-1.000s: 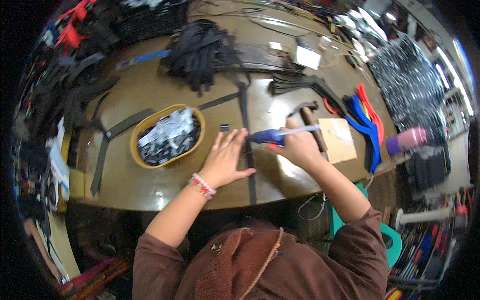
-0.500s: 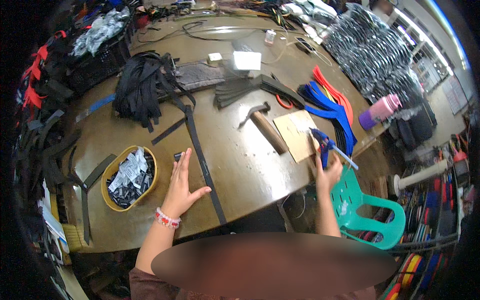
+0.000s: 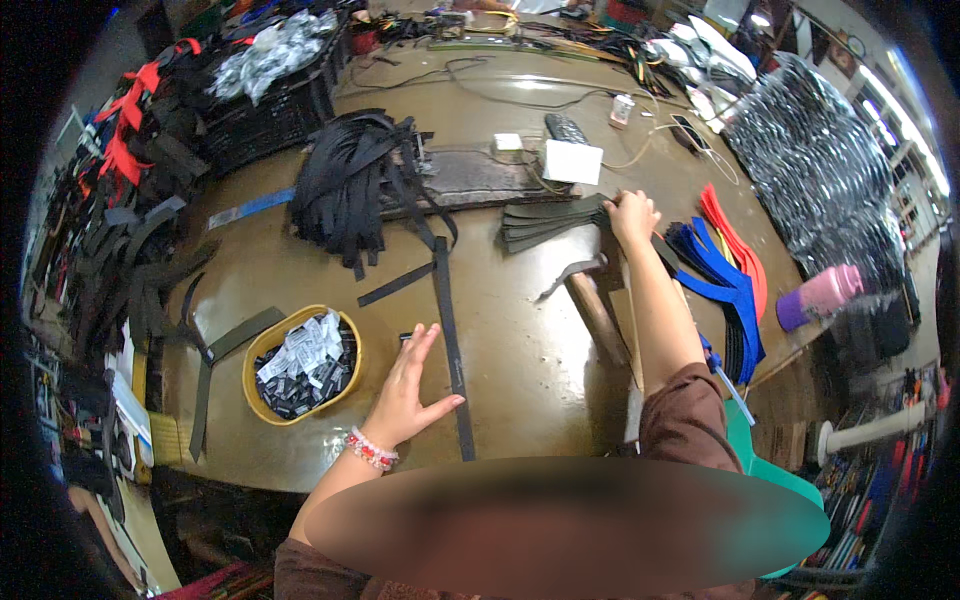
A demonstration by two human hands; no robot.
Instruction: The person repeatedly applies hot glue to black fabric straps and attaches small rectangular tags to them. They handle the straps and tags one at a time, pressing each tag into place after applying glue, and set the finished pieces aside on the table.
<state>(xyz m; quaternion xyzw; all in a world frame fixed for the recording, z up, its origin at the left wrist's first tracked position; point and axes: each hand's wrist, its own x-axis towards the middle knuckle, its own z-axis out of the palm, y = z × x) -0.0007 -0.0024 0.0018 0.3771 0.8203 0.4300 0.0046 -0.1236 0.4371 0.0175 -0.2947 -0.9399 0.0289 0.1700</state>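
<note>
My left hand [image 3: 405, 395] lies on the table with fingers spread, holding nothing. Beside its thumb runs a long black webbing strap [image 3: 450, 330], and a small black piece [image 3: 405, 337] sits by its fingertips. My right hand [image 3: 633, 215] reaches far forward, fingers pinched at the right end of a fanned stack of dark webbing strips [image 3: 550, 222]; the exact grip is partly hidden. Under that forearm lies a hammer [image 3: 600, 320] with a wooden handle. A blue glue gun [image 3: 712, 358] rests right of my forearm, partly covered by it.
A yellow basket [image 3: 251, 375] of small black pieces and white labels stands at left. Behind it hangs a black strap bundle [image 3: 345, 190] over a dark board [image 3: 480, 175]. Blue straps [image 3: 735, 290], red straps [image 3: 740, 250] and a pink-purple bottle [image 3: 820, 295] are at right.
My right hand has let go of the glue gun and moved forward and left to the dark strips. My left hand stays spread beside the strap. The view has shifted.
</note>
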